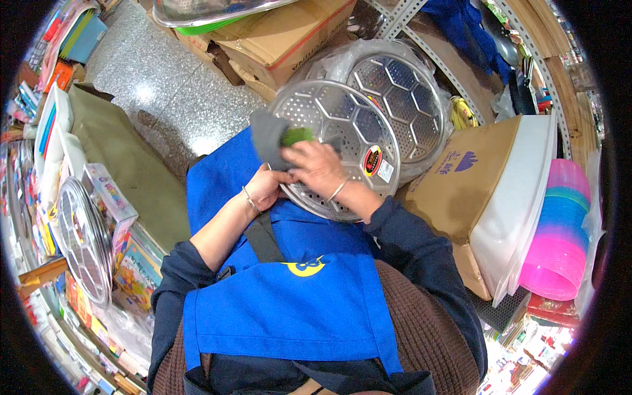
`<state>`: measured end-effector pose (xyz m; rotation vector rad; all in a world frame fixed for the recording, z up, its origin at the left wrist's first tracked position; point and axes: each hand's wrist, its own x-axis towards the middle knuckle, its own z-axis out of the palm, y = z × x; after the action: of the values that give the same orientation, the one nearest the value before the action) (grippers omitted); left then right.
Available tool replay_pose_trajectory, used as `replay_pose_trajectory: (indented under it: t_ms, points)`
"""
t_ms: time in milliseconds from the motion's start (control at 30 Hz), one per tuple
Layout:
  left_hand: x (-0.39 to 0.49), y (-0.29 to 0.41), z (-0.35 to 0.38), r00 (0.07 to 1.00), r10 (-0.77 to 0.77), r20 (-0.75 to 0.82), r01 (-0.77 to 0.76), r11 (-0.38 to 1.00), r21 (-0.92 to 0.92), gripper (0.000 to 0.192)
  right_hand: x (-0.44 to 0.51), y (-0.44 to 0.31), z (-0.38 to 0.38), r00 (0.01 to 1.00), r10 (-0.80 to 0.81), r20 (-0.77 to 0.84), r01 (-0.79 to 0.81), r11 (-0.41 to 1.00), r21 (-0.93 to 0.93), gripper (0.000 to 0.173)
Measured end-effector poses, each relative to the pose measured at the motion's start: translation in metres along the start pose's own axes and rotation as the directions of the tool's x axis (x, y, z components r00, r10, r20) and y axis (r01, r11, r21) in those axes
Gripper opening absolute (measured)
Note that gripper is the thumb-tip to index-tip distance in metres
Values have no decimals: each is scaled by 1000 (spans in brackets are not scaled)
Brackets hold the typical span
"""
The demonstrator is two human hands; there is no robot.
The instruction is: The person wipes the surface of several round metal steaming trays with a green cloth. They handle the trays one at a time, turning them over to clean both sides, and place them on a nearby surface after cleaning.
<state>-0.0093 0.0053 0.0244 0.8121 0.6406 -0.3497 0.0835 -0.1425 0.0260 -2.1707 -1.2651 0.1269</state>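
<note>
A round perforated stainless-steel steamer tray (340,106) with embossed hexagons leans over the lap of a blue apron. It bears a red-and-black sticker (373,160) and a white label. My left hand (266,187) grips its near left rim with the thumb on top. In my right hand (318,168) is a cloth (270,138), grey with a green part, blurred by motion over the tray's left side. The fingers under the rim are hidden. Behind it stands a second steamer tray (402,106) of the same pattern, partly wrapped in clear plastic.
Several similar trays (81,242) stand at left beside boxed goods. A cardboard box (291,39) sits ahead on the speckled floor (148,64). To the right are another carton (459,173), stacked pink and blue plastic baskets (558,232) and perforated metal shelving (444,74).
</note>
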Motion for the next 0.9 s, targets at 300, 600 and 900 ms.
replay_pose_trajectory:
  t_ms: [300,600,900]
  points:
    - [-4,2,3,999,-44,-26,45,999,15,47,75,106,21,954,282,-98,-293,948,-125,29]
    - [-1,9,0,994,107,11,-108,994,19,66,17,218,-33,736,620,-271,-649,535,-541,27]
    - [1,18,10,951,307,-26,-305,949,82,90,56,92,9,973,56,-226,-78,993,-91,46]
